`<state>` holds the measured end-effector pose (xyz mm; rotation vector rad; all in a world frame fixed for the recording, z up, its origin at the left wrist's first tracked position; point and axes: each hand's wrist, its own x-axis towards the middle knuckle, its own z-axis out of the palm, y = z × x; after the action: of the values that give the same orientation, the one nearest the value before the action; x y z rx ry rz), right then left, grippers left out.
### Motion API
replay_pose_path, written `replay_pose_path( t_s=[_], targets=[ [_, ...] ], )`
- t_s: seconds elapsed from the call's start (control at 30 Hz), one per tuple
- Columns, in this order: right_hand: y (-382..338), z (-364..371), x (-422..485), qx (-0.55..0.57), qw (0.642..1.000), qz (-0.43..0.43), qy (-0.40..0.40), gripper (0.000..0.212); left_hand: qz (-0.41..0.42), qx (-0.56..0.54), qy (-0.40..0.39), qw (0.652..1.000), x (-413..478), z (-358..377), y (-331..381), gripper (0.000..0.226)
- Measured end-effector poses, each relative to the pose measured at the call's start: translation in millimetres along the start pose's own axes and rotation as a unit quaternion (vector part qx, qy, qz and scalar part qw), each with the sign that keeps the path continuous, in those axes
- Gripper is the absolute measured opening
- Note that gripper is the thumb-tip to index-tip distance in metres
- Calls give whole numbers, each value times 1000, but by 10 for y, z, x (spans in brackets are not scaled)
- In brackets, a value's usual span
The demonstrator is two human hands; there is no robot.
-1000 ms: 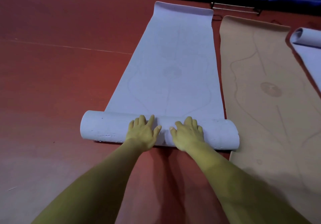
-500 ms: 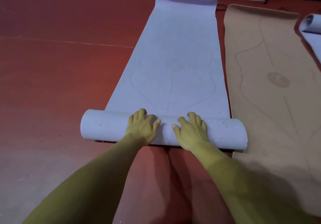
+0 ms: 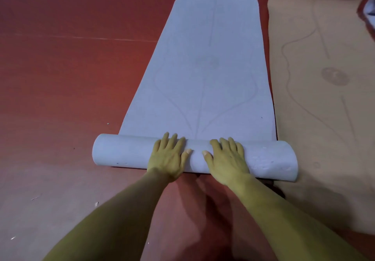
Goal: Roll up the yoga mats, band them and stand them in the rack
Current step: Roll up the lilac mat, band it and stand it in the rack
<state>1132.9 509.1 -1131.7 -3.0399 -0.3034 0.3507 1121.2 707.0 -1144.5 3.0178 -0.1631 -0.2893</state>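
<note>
Two bare hands are lying flat, side by side, on top of a rolled section of a pale lavender yoga mat [image 3: 205,74]. The left hand [image 3: 168,157] and the right hand [image 3: 226,160] are both pressing palm-down with fingers straight and slightly spread, thumbs pointing toward each other across a small gap near the middle of the roll [image 3: 125,151]. The fingertips are reaching over the far side of the roll, close to where the flat part of the mat begins. The roll is lying crosswise just in front of the person, sticking out well past both hands to the left and right. The unrolled part is stretching away from the hands over a reddish-brown floor [image 3: 71,90]. A tan mat [image 3: 324,102] is lying flat just to the right, and the right end of the roll is overlapping its edge. A sliver of another pale mat [image 3: 370,7] is showing at the upper right edge.
</note>
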Motion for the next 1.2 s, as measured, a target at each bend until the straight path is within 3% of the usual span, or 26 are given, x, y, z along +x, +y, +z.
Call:
replay_pose_path(
  t_s=[0.2, 0.3, 0.5, 0.8, 1.1, 1.2],
  targets=[
    [17, 245, -277, -7, 998, -15, 61, 61, 17, 7, 73, 997, -117, 209, -53, 68],
    [37, 268, -313, -16, 996, -33, 81, 59, 39, 25, 50, 998, -168, 282, -118, 64],
    [-33, 304, -226, -36, 998, -31, 38, 72, 62, 6, 67, 996, -157, 352, -181, 61],
    [48, 435, -160, -64, 986, -51, 148, 63, 113, -10, 183, 977, -68, 388, -222, 57],
    [114, 530, 72, -62, 982, -44, 173, 71, 54, 13, 91, 994, 83, 427, -160, 63],
    [119, 420, 155, -54, 990, -49, 120, 79, 45, -9, 78, 996, 170, 354, -184, 67]
  ],
)
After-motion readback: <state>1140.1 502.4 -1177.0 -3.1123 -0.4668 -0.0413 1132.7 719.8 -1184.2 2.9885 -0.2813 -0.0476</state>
